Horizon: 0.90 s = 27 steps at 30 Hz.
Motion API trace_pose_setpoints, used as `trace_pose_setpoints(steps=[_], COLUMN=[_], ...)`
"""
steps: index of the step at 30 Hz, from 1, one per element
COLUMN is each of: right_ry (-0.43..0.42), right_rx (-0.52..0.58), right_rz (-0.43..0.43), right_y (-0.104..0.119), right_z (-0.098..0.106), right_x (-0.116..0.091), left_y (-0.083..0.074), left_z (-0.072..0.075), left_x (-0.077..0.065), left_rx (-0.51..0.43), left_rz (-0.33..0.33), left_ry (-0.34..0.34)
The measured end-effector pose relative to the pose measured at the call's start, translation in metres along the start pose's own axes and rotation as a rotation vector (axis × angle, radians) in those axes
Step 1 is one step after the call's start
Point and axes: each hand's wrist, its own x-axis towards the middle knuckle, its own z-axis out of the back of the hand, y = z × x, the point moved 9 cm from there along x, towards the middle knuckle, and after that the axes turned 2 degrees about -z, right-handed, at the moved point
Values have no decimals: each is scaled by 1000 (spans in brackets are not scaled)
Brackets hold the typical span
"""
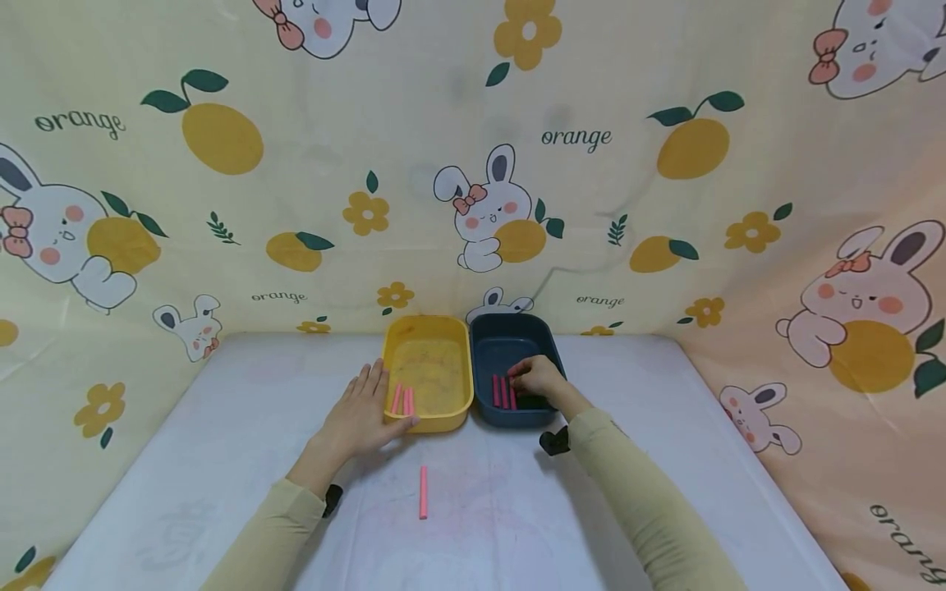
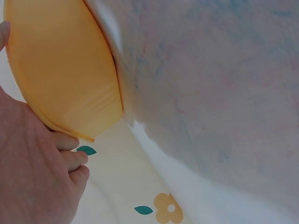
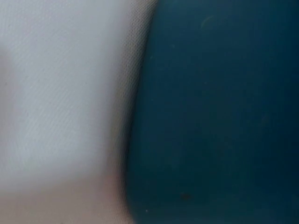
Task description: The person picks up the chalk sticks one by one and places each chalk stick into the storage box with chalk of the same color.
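Note:
In the head view my left hand (image 1: 362, 419) rests against the near left corner of a yellow tray (image 1: 429, 422), its fingers straight along the side and its thumb at the front rim. Several light pink chalk sticks (image 1: 396, 399) lie inside near that corner. My right hand (image 1: 539, 377) reaches into a dark blue tray (image 1: 510, 417), pinching a deep pink chalk stick (image 1: 512, 396) at its far end. Beside it lie two more deep pink sticks (image 1: 497, 391). The left wrist view shows the yellow tray's wall (image 2: 65, 70); the right wrist view shows the blue tray's wall (image 3: 210, 116), not the fingertips.
One light pink chalk stick (image 1: 424, 492) lies on the white-covered table (image 1: 488, 525) in front of the trays. The trays stand side by side near the back edge. Behind them hangs a printed cloth (image 1: 414, 98) with rabbits and oranges.

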Motion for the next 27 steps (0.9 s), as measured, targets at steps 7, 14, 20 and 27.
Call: trace_pose_setpoints(steps=[7, 14, 20, 27], right_ry=[-4, -43, -81, -149], right_rx=[-21, -34, -25, -42], right_rz=[-9, 25, 87, 159], right_y=[-2, 6, 19, 31], right_z=[2, 5, 7, 5], right_x=[-1, -5, -16, -31], left_y=[-1, 1, 1, -1], left_z=[-2, -2, -2, 0], left_x=[1, 1, 1, -1], left_rx=[-4, 2, 2, -2], left_rz=[1, 0, -3, -9], left_ry=[8, 0, -1, 2])
